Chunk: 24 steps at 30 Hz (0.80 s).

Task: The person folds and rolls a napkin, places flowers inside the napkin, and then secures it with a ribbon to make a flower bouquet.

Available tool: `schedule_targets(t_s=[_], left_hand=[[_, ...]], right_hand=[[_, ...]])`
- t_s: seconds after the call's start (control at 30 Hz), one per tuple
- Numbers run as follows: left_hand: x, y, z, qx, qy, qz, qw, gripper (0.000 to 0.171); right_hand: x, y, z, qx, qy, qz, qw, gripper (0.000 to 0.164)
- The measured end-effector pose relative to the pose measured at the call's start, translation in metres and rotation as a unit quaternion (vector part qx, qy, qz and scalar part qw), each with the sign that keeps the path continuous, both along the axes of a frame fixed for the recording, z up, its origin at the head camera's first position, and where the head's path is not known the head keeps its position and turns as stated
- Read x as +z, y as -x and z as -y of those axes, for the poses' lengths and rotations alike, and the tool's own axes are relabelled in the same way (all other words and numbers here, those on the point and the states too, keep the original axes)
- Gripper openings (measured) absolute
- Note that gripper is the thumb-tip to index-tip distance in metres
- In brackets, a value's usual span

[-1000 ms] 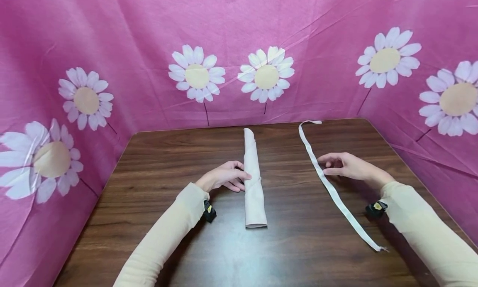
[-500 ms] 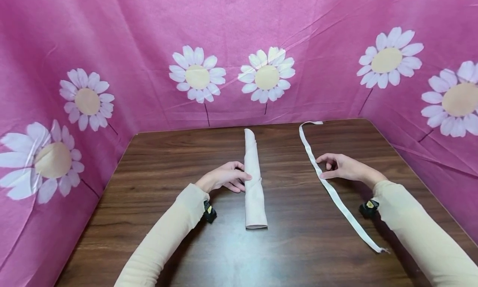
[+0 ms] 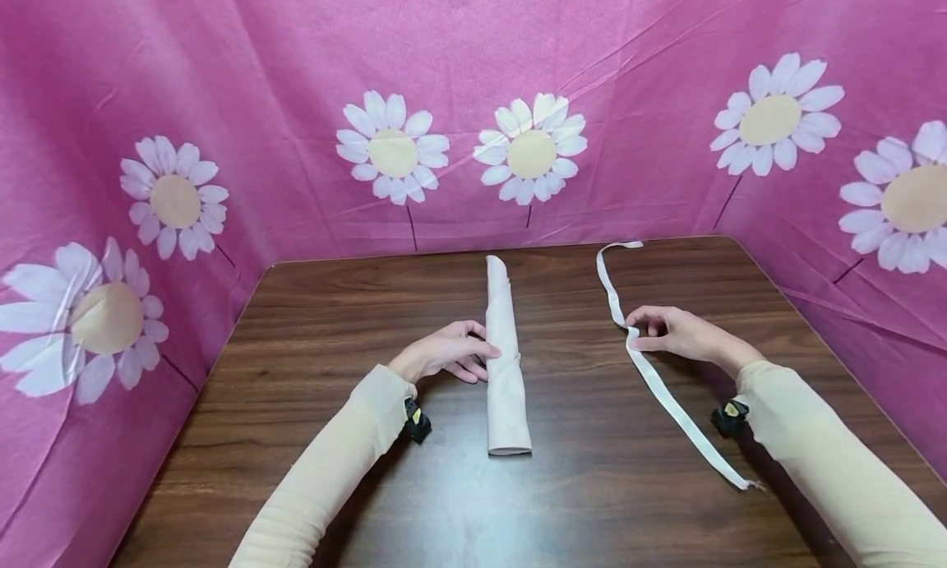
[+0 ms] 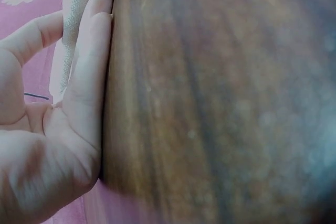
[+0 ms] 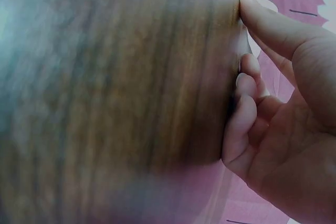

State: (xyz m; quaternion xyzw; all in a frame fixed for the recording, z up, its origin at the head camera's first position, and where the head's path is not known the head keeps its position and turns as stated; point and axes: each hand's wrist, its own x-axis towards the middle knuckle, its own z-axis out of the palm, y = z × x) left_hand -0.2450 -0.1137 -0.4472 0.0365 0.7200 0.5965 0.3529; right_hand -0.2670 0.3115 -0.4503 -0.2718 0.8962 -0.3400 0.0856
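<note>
A pale rolled cloth point(image 3: 506, 404) lies lengthwise on the brown wooden table, its rolled end facing me. At its left side, my left hand point(image 3: 449, 350) holds it about midway, thumb over the top and the other fingers low along the side. In the left wrist view those fingers point(image 4: 89, 72) reach straight along the tabletop to the cloth point(image 4: 79, 11). To the right lies a long white ribbon point(image 3: 676, 412) with a frayed near end. My right hand point(image 3: 684, 334) pinches it between thumb and index finger, where it kinks; the other fingers point(image 5: 241, 124) are curled near the table.
The wooden table point(image 3: 355, 297) ends at a pink cloth backdrop point(image 3: 296, 75) printed with white daisies, which also rises on both sides. A small black wrist camera point(image 3: 417, 422) sits at the left cuff, another black camera point(image 3: 730, 418) at the right.
My right hand has moved slightly left onto the ribbon and pinched it, kinking it at the fingertips. The ribbon's near end has drawn in a little. The left hand and rolled cloth have stayed put.
</note>
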Motion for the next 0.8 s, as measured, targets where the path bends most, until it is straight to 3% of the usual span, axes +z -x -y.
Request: schedule_targets(t_s=[0.17, 0.37, 0.8], left_hand=[[0.000, 0.001, -0.002, 0.002, -0.001, 0.000, 1.0000, 0.038], [0.000, 0.003, -0.002, 0.005, 0.003, 0.001, 1.0000, 0.039], [0.000, 0.001, -0.001, 0.005, 0.000, 0.005, 1.0000, 0.041]], right_hand=[[0.001, 0.001, 0.001, -0.006, 0.000, -0.011, 1.000, 0.022], [0.006, 0.005, 0.007, -0.030, -0.043, -0.039, 0.998, 0.010], [0.011, 0.013, 0.020, -0.071, -0.045, -0.013, 0.996, 0.013]])
